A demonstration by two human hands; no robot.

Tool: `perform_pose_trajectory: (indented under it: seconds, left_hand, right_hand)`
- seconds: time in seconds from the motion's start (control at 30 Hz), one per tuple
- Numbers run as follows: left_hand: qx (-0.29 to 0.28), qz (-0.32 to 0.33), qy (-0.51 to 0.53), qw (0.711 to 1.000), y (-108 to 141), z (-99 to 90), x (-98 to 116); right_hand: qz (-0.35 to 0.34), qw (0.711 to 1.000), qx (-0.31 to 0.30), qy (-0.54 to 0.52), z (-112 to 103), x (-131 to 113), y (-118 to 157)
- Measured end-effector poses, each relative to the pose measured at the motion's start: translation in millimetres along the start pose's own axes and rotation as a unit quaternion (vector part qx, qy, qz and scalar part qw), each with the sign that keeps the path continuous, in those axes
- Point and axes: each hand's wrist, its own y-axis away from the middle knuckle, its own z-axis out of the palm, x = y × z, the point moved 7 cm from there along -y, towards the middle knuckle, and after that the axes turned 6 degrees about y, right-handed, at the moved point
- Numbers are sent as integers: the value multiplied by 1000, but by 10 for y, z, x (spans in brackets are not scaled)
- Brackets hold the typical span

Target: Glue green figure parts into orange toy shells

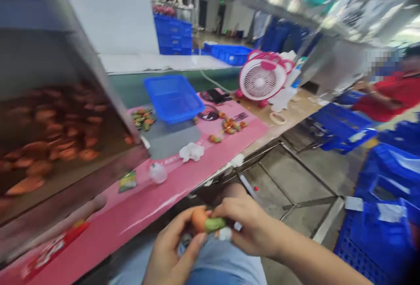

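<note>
Over my lap, both hands hold a small orange-and-green object (207, 222), probably a soft toy or artificial vegetable piece. My left hand (172, 248) grips it from below and my right hand (246, 226) pinches it from the right. A small white piece (225, 233) sits just under my right fingers. On the pink-covered bench (157, 215) in front of me lie a small pile of orange-and-green pieces (143, 119), another scattered group (230, 126), white fluffy material (191, 152) and a clear bag (158, 173).
A metal-sided bin (55, 136) of orange pieces stands at the left. A blue basket (173, 98) rests on the bench, with a pink-and-white fan (260, 79) behind it. Blue crates (377, 228) are stacked on the floor at right. A co-worker in a red sleeve (383, 101) sits at the far right.
</note>
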Motion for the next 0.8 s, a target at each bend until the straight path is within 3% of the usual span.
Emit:
perform_pose_trajectory:
  seconds: [0.17,0.43,0.8]
  left_hand:
    - [-56,25,-16,998,-22,73,70]
    - [-63,18,17,998,17,60,38]
    - [-68,-33,88,993,12,73,-54]
  right_hand:
    - [31,998,-44,-41,-55,-12,-40]
    - [36,997,-54,-48,17,3,-44]
    - [97,989,-75,-78,70,50,-63]
